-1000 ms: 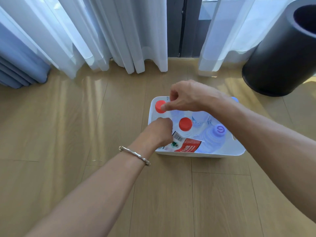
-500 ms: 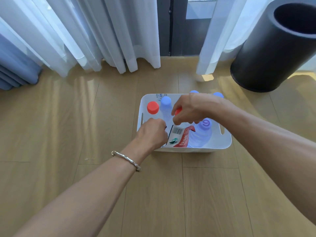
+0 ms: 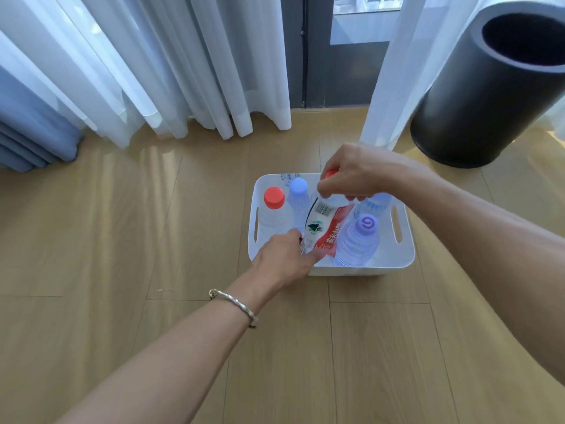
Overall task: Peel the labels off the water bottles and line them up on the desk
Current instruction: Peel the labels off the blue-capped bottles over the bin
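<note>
A white basket (image 3: 363, 267) on the wooden floor holds several clear water bottles. A red-capped bottle with a red and white label (image 3: 325, 228) is tilted above the basket. My right hand (image 3: 354, 175) grips its neck just under the cap. My left hand (image 3: 284, 258) holds its lower end. Standing in the basket are a red-capped bottle (image 3: 273, 206), a blue-capped bottle (image 3: 298, 194) and a purple-capped bottle (image 3: 359, 240). Another bottle is partly hidden behind my right hand.
A tall black cylindrical bin (image 3: 489, 87) stands at the right rear. White curtains (image 3: 171, 65) hang to the floor behind the basket, with a blue curtain (image 3: 27, 130) at the far left. Wooden floor (image 3: 122, 224) surrounds the basket.
My right hand went from the red cap at the basket's left to the labelled bottle's neck. Both hands have tilted and raised that bottle, so more of its label shows.
</note>
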Tool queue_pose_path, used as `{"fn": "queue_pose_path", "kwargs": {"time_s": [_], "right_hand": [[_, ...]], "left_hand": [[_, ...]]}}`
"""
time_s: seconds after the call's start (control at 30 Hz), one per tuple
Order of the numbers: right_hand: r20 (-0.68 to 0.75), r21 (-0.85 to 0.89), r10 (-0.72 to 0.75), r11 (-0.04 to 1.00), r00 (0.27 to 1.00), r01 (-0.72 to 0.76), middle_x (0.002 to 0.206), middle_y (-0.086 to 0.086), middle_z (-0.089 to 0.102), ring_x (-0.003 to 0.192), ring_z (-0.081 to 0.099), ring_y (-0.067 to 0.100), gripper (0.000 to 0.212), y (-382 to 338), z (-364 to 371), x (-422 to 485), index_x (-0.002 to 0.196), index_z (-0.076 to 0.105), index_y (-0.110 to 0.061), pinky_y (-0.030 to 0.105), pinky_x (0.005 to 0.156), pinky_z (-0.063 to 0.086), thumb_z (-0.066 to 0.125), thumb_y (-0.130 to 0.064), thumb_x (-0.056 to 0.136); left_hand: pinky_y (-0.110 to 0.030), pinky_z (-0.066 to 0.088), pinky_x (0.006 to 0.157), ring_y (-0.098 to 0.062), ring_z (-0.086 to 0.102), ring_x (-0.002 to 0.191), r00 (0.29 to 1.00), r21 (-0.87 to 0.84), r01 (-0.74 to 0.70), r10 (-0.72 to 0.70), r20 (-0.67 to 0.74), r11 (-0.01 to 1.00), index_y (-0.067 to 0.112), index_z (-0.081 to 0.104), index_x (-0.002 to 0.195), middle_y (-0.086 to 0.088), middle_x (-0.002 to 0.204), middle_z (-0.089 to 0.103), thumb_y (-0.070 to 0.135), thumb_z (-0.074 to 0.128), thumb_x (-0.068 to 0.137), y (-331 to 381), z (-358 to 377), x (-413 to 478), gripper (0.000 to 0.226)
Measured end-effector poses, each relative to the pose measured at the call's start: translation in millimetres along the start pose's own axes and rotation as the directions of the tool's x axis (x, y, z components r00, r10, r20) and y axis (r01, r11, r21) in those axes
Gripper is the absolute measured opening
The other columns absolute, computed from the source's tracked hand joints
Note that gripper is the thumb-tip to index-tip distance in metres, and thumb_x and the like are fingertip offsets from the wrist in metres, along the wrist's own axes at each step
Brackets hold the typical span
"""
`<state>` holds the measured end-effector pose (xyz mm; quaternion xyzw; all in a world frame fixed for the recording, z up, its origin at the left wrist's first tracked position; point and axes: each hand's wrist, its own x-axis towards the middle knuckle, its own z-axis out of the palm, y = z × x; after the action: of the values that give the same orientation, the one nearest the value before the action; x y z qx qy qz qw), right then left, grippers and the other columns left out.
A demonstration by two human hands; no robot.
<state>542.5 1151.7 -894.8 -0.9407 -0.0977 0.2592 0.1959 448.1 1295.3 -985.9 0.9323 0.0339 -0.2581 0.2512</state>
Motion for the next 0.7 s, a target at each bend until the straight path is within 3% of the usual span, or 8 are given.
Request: {"fn": "queue_pose_path", "kwargs": {"time_s": [0.07, 0.13, 0.23, 0.3, 0.4, 0.5, 0.6, 0.7], "right_hand": [[0.016, 0.027, 0.01, 1.0, 1.0, -0.01, 0.067, 0.007, 0.069, 0.05, 0.056, 0.016, 0.02, -0.4, 2.0, -1.5, 0.082, 0.074, -0.014, 0.021, 0.046, 0.044, 0.064, -0.031, 0.08], [0.033, 0.049, 0.015, 0.999, 0.999, -0.016, 0.066, 0.008, 0.069, 0.05, 0.056, 0.016, 0.021, -1.9, 5.6, -1.0, 0.082, 0.074, -0.013, 0.021, 0.045, 0.044, 0.064, -0.031, 0.079], [0.039, 0.07, 0.03, 0.997, 0.999, -0.032, 0.066, 0.009, 0.07, 0.05, 0.058, 0.017, 0.021, -4.1, 13.3, 3.4, 0.083, 0.073, -0.012, 0.021, 0.045, 0.046, 0.063, -0.03, 0.079], [0.007, 0.089, 0.048, 0.995, 0.999, -0.048, 0.067, 0.01, 0.07, 0.049, 0.058, 0.018, 0.022, -3.2, 16.2, 7.2, 0.085, 0.073, -0.012, 0.022, 0.047, 0.049, 0.063, -0.03, 0.08], [-0.032, 0.118, 0.08, 0.99, 0.996, -0.075, 0.064, 0.009, 0.068, 0.046, 0.055, 0.017, 0.027, -0.4, 17.9, 12.2, 0.087, 0.073, -0.006, 0.022, 0.047, 0.048, 0.062, -0.029, 0.078], [-0.05, 0.142, 0.103, 0.985, 0.993, -0.095, 0.061, 0.008, 0.065, 0.046, 0.055, 0.017, 0.032, 0.7, 19.8, 16.1, 0.087, 0.071, -0.001, 0.02, 0.046, 0.048, 0.06, -0.029, 0.078], [-0.066, 0.142, 0.104, 0.985, 0.992, -0.094, 0.06, 0.007, 0.064, 0.046, 0.054, 0.016, 0.032, 0.8, 18.7, 18.5, 0.085, 0.071, 0.0, 0.019, 0.043, 0.046, 0.061, -0.03, 0.079], [-0.032, 0.1, 0.088, 0.991, 0.996, -0.084, 0.062, 0.007, 0.067, 0.05, 0.058, 0.018, 0.027, -1.8, 21.5, 18.7, 0.084, 0.073, -0.007, 0.024, 0.051, 0.051, 0.062, -0.031, 0.077]], "left_hand": [[-0.027, 0.035, 0.051, -0.017, 0.05, 0.069, 0.997, -0.018, 0.061, -0.062, -0.048, 0.998, 0.021, 0.045, 0.084, 0.007, 0.073, 0.05, 0.057, 0.054, 0.088, 2.2, 3.5, 3.7, 0.037], [-0.029, 0.041, 0.057, -0.022, 0.054, 0.072, 0.991, 0.021, 0.066, -0.063, -0.12, 0.998, 0.02, 0.047, 0.08, 0.002, 0.079, 0.059, 0.052, 0.05, 0.092, 2.8, 5.5, 8.1, 0.034], [-0.03, 0.039, 0.061, -0.027, 0.051, 0.074, 0.985, 0.157, -0.051, 0.076, -0.152, 0.986, 0.019, 0.044, 0.082, -0.005, 0.082, 0.057, 0.033, 0.042, 0.098, 1.2, 7.9, 6.6, 0.021], [-0.031, 0.038, 0.062, -0.031, 0.053, 0.075, 0.967, 0.293, -0.192, 0.231, -0.106, 0.937, 0.016, 0.039, 0.082, -0.007, 0.08, 0.053, 0.029, 0.038, 0.099, -2.9, 7.5, 2.0, 0.021], [-0.033, 0.038, 0.063, -0.033, 0.058, 0.083, 0.89, 0.47, -0.423, 0.453, 0.056, 0.774, 0.014, 0.042, 0.087, -0.006, 0.084, 0.053, 0.026, 0.036, 0.1, -11.5, 3.3, -2.1, 0.019], [-0.034, 0.038, 0.065, -0.028, 0.055, 0.087, 0.818, 0.492, -0.564, 0.528, 0.227, 0.663, 0.011, 0.054, 0.101, -0.002, 0.087, 0.048, 0.024, 0.036, 0.1, -15.2, -0.7, -6.5, 0.022], [-0.038, 0.044, 0.07, -0.027, 0.055, 0.092, 0.815, 0.539, -0.566, 0.522, 0.252, 0.624, 0.01, 0.055, 0.106, -0.007, 0.098, 0.057, 0.024, 0.035, 0.101, -13.8, 2.9, -6.6, 0.025], [-0.036, 0.039, 0.063, -0.031, 0.06, 0.089, 0.882, 0.536, -0.458, 0.438, 0.174, 0.709, 0.009, 0.049, 0.113, -0.01, 0.099, 0.061, 0.019, 0.039, 0.098, -11.4, 7.2, 0.7, 0.02]]}}
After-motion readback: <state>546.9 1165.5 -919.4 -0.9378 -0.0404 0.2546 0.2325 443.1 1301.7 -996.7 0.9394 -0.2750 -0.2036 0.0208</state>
